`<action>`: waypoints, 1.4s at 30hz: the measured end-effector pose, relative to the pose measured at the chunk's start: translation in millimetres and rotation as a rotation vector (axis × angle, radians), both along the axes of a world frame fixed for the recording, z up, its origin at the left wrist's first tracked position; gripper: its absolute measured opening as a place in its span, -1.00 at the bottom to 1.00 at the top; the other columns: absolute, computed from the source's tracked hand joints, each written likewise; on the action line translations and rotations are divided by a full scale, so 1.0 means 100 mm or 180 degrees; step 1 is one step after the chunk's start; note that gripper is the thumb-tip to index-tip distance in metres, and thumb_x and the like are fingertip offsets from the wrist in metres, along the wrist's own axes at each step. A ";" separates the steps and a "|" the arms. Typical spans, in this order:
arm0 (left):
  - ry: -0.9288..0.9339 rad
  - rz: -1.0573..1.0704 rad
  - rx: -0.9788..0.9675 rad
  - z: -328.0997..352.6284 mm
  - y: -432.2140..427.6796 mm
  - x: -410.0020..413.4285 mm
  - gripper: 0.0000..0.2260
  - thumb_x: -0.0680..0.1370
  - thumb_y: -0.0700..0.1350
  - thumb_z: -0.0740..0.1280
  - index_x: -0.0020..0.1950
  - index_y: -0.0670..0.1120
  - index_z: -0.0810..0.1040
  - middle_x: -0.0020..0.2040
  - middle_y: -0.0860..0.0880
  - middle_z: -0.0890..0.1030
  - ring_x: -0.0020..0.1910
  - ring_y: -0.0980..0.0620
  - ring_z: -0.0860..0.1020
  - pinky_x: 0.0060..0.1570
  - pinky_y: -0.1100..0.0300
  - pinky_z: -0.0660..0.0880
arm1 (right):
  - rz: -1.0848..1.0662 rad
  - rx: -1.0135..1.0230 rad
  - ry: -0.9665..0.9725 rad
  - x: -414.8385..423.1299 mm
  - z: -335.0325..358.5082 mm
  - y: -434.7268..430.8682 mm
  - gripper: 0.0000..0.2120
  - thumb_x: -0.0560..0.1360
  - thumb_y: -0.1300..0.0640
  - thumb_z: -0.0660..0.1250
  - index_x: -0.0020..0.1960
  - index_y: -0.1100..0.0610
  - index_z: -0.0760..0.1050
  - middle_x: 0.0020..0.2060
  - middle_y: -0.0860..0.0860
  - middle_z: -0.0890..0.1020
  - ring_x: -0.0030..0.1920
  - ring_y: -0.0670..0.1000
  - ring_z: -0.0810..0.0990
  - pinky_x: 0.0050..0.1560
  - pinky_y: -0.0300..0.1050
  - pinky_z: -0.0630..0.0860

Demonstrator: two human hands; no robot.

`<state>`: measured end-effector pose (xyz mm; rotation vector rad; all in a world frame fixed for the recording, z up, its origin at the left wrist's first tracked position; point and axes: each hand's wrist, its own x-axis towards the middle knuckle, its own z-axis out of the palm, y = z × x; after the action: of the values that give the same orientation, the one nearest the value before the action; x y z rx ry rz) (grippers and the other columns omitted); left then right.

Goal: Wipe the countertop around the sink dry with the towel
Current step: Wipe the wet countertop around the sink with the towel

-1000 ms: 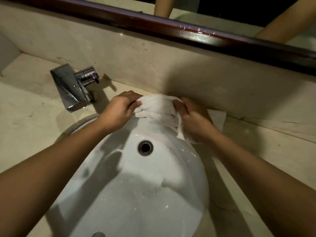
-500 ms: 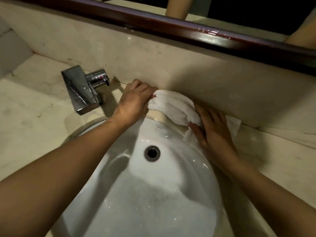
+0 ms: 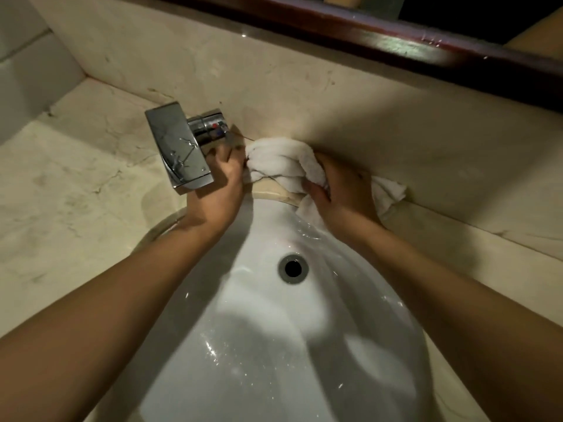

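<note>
A white towel (image 3: 278, 159) lies bunched on the narrow strip of beige countertop (image 3: 76, 193) behind the white sink (image 3: 274, 345), pressed against the backsplash. My right hand (image 3: 338, 193) grips the towel's right part, and a loose end trails out to its right. My left hand (image 3: 219, 184) holds the towel's left end at its thumb side, with its fingers up against the base of the chrome faucet (image 3: 179, 147).
The stone backsplash (image 3: 304, 95) rises just behind the towel, with a dark wooden mirror frame (image 3: 396, 41) on top of it. A side wall (image 3: 27, 56) closes the counter at the far left. Water drops glisten in the basin around the round opening (image 3: 292, 268).
Both hands have slid the towel leftwards along the back strip, from behind the sink's middle to right beside the faucet. The view has shifted with them.
</note>
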<state>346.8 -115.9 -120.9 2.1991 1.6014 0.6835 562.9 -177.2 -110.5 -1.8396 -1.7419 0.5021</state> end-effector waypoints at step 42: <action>-0.0445 -0.0269 -0.0404 0.20 -0.06 0.14 -0.37 0.72 0.22 0.10 0.47 -0.33 0.39 0.41 -0.38 0.43 0.48 -0.21 0.37 0.50 0.04 0.21 | -0.0104 0.0257 0.0347 -0.10 -0.02 0.13 -0.63 0.62 -0.28 0.24 0.08 -0.01 0.61 -0.07 -0.05 0.69 -0.06 0.02 0.65 -0.02 0.10 0.60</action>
<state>361.0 -122.3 -101.1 2.0674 1.4339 0.6757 552.9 -164.3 -112.6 -1.7488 -1.6338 0.5023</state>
